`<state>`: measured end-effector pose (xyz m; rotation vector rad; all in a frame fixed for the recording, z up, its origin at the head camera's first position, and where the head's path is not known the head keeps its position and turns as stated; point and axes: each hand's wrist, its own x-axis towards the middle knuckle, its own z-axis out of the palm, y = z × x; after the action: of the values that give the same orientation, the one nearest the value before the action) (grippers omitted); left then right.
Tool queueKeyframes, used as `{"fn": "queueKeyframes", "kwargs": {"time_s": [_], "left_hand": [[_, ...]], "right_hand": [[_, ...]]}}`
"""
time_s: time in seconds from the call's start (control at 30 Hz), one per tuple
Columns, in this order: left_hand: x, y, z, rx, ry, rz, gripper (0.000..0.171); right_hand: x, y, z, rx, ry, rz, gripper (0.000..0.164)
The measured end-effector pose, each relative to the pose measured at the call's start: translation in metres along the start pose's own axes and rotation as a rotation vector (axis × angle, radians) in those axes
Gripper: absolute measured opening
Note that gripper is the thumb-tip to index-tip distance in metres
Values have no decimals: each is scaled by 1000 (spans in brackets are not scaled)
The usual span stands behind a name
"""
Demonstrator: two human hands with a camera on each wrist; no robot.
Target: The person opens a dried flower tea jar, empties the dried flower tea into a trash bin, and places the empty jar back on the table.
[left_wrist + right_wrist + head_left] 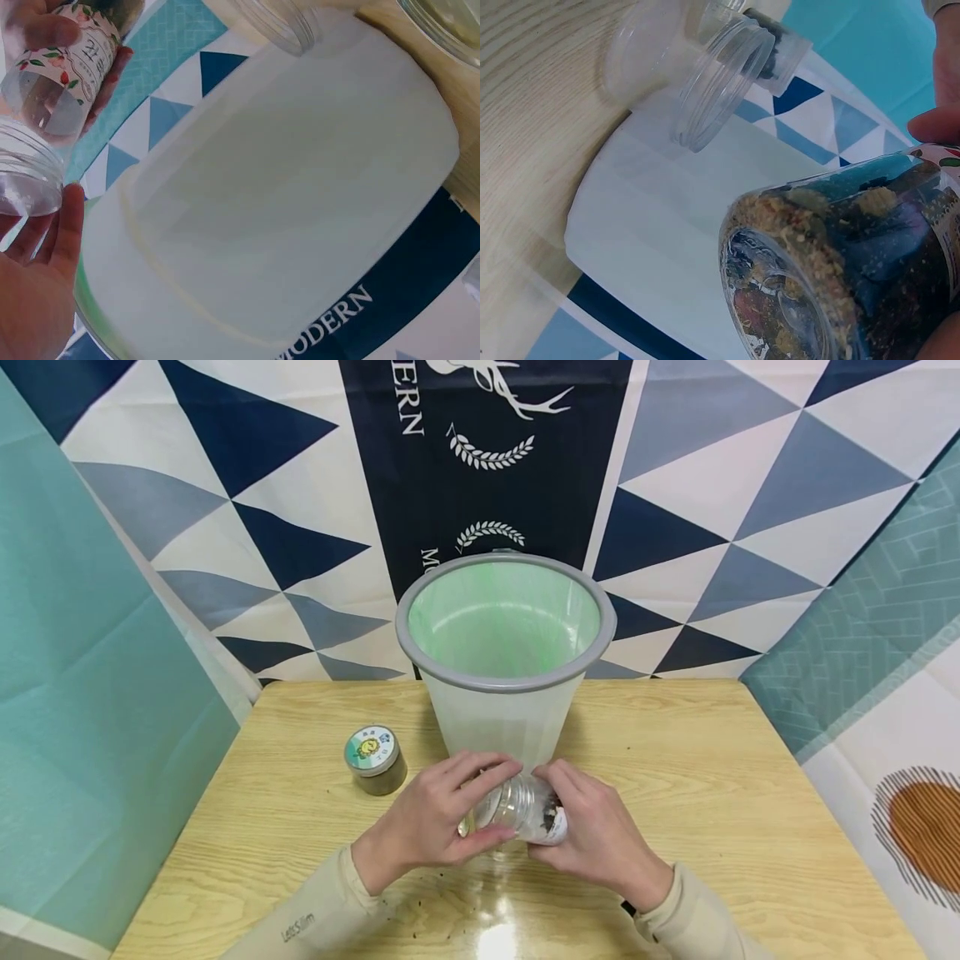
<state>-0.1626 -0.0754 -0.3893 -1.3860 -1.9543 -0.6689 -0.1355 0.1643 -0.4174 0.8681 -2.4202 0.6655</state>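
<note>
My right hand (592,822) grips a clear threaded jar (536,810), tilted on its side with its open mouth to the left. Dark dried flakes (907,240) fill its bottom end, and a floral label (64,56) wraps the body. At the neck, my left hand (450,810) curves its thumb and fingers round the threaded mouth (30,169). Beneath the hands, an open clear jar (712,90) stands on the table, mostly hidden in the head view. A small lidded jar (377,760) with dark contents stands beyond my left hand.
A tall pale bin (498,718) with a grey rim stands behind the hands on the wooden table (675,760). Dark crumbs (416,906) lie near the front edge. Patterned cloth (675,527) covers the back, with teal cloth (82,693) at the left.
</note>
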Motion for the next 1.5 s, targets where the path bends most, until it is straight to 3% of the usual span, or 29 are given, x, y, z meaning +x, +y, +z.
{"fn": "queueKeyframes", "kwargs": {"time_s": [0.27, 0.6, 0.77, 0.97, 1.1, 1.23, 1.5], "left_hand": [[0, -4, -3, -103, -44, -21, 59], [-5, -5, -12, -256, -2, -143, 64], [-15, -5, -17, -305, 2, -214, 65], [-31, -6, -25, -362, -7, -435, 73], [-48, -9, -31, -329, -13, -585, 81], [-63, -15, -35, -281, -34, -688, 78], [-90, -30, -43, -183, -178, -885, 72]], "right_hand": [[-1, 3, -1, 39, -2, 9, 79], [-3, 7, -4, 234, 55, 62, 73], [-5, 7, -3, 265, 63, 100, 72], [-4, 8, -7, 330, 96, 121, 73], [-4, 9, -11, 349, 114, 112, 75], [-3, 10, -16, 334, 131, 119, 76], [0, 9, -22, 327, 156, 141, 74]]}}
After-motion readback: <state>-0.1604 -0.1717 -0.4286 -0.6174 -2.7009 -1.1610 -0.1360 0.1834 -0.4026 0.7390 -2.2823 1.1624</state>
